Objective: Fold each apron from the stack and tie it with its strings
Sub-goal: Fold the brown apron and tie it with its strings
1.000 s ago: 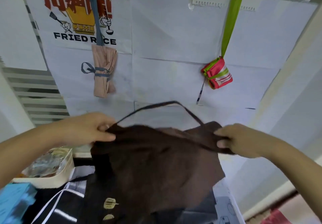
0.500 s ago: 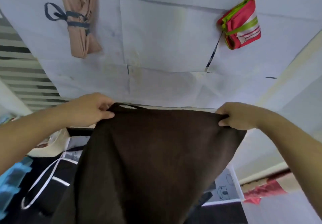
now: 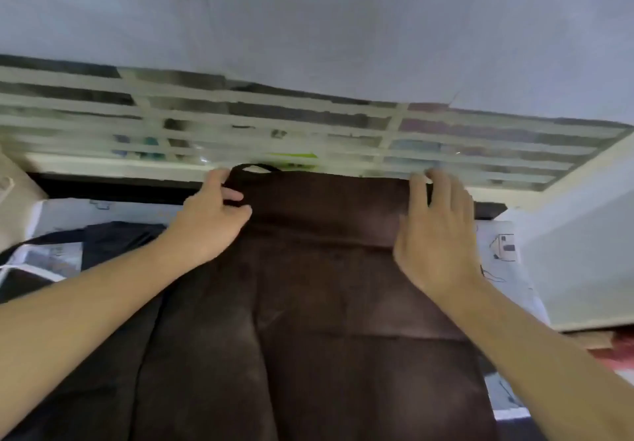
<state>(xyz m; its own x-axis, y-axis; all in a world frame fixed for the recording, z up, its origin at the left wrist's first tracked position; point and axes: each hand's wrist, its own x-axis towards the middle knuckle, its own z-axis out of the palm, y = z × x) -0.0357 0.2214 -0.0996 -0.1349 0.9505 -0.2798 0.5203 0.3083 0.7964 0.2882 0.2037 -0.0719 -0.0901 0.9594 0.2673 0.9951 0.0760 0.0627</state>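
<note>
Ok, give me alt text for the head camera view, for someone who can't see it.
A person spreads a dark brown apron flat on a table, the left hand pinching its top left corner and the right hand resting open on the top right corner. A strap loop pokes out at the far edge, below a slatted window.

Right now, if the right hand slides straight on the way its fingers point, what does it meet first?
The right hand points away over the apron. Past the apron's far edge it would probably meet the white slatted grille; depth is unclear.
</note>
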